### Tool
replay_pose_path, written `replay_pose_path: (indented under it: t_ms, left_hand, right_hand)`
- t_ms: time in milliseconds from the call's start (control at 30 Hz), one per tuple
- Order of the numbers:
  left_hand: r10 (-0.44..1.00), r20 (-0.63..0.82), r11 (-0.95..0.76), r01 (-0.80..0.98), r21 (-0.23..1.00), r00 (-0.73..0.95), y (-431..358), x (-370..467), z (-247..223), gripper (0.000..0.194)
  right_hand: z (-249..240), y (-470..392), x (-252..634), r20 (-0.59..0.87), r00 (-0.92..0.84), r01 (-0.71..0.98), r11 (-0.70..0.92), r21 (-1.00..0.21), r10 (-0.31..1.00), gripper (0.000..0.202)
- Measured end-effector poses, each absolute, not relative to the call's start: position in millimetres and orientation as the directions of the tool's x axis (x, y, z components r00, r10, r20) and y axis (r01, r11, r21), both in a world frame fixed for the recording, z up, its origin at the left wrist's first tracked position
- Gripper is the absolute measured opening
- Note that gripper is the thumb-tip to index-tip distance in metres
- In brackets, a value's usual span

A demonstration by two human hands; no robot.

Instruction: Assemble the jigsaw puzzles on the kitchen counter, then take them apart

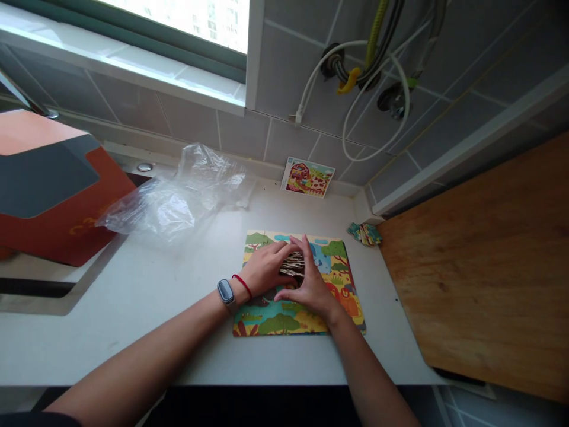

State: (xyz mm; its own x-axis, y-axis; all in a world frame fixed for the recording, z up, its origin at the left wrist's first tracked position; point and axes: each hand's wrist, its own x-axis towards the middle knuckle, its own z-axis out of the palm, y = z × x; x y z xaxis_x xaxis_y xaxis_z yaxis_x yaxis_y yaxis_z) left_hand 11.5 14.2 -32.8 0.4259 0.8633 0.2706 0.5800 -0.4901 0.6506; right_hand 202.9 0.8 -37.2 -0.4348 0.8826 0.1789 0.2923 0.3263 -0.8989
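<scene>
My left hand (267,264), with a dark watch and red cord at its wrist, is closed around one side of a stack of puzzle pieces (292,265). The pale edges of the pieces face up between my hands. On the other side my right hand (313,284) curves against the stack, thumb and fingers bent around it. Both hands are over a colourful animal puzzle (278,324), which lies flat on the white counter (200,356). Trees, a blue elephant and an orange lion show on it; my hands cover its middle.
A small pile of puzzle pieces (364,233) lies by a wooden board (484,267) at the right. A farm picture card (307,177) leans on the tiled wall. Crumpled clear plastic (169,204) and an orange-and-grey box (57,196) sit left. A white cable (347,136) hangs above.
</scene>
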Motion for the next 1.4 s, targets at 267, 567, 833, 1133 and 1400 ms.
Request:
replay_pose_path:
  t_ms: [267, 567, 833, 1133, 1400]
  left_hand:
    - [0.927, 0.283, -0.371, 0.509, 0.776, 0.244, 19.0, 6.3, -35.4, 0.059]
    - [0.865, 0.274, -0.469, 0.485, 0.738, 0.42, 17.1, 0.2, -31.1, 0.068]
    - [0.852, 0.299, -0.489, 0.449, 0.748, 0.43, 18.2, -0.1, -37.4, 0.084]
    - [0.871, 0.274, -0.465, 0.502, 0.729, 0.408, 17.8, -1.6, -42.7, 0.108]
    - [0.873, 0.223, -0.462, 0.589, 0.663, 0.433, 17.3, -1.0, -49.8, 0.11]
  right_hand:
    - [-27.8, 13.1, 213.3, 0.272, -0.316, 0.307, 0.369, -0.877, 0.909, 0.085]
    - [-37.5, 2.3, 199.7, 0.331, -0.356, 0.275, 0.436, -0.857, 0.874, 0.087]
    - [-36.8, 7.8, 200.9, 0.26, -0.338, 0.247, 0.352, -0.903, 0.905, 0.092]
    - [-20.8, 12.7, 212.6, 0.336, -0.375, 0.361, 0.47, -0.805, 0.864, 0.052]
    - [-28.0, 34.2, 248.2, 0.27, -0.092, 0.206, 0.284, -0.936, 0.958, 0.067]
